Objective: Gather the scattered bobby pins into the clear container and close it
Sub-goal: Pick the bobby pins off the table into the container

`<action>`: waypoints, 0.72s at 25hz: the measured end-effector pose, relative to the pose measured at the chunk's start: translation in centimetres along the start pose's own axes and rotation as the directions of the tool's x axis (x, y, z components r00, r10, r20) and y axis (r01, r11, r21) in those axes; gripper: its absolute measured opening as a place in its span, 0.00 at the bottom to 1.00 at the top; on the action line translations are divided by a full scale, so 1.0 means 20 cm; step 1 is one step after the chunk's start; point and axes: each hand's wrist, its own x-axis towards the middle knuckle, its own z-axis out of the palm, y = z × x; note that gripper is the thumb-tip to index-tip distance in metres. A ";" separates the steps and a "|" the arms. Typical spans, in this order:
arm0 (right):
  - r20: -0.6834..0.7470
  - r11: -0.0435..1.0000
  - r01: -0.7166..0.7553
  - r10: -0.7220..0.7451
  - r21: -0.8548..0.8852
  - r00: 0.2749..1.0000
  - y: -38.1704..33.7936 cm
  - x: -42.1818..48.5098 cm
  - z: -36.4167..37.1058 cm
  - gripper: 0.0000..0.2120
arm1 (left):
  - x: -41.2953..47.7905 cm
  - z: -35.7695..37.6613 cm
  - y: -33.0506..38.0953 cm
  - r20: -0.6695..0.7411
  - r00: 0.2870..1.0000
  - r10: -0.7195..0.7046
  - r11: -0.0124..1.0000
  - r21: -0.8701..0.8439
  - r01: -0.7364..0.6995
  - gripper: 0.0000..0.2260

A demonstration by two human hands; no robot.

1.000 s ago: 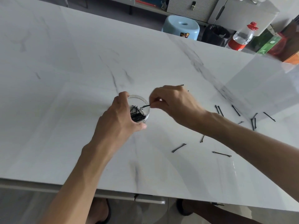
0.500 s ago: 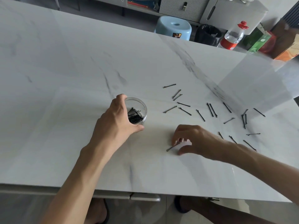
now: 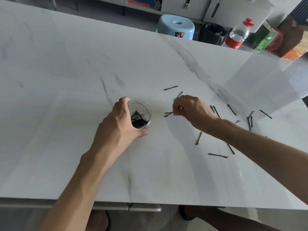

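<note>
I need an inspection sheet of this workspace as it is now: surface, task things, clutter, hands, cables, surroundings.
Surface: white marble-look table, glossy, grey veins.
Job's things: round clear plastic container, open, black bobby pins inside; no lid seen. Loose black bobby pins scattered to its right.
Clutter: nothing seen.
Hands: left hand wraps the container; right hand pinches a black bobby pin beside it.
Cables: nothing seen.
Surroundings: light blue plastic stool, black bin, clear bottle with red cap, green box beyond the far edge.
</note>
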 end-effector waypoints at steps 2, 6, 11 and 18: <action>0.078 0.999 -0.022 0.019 0.031 0.997 0.03 0.05 0.02 0.08 | 0.01 0.00 0.00 0.000 1.000 0.003 1.000 -0.007 -0.003 0.40; 0.103 1.000 -0.002 -0.002 0.031 0.995 0.05 0.09 0.03 0.05 | 0.02 0.02 0.02 -0.002 1.000 0.012 1.000 -0.004 -0.012 0.40; 0.078 0.988 0.116 -0.108 -0.098 0.991 0.04 0.06 0.08 0.03 | 0.02 0.03 0.04 0.001 1.000 0.021 1.000 -0.013 -0.021 0.39; -0.070 0.925 -0.343 0.357 0.162 0.931 0.17 -0.13 0.00 0.02 | 0.02 0.06 0.06 0.000 0.999 0.034 0.999 -0.006 -0.034 0.39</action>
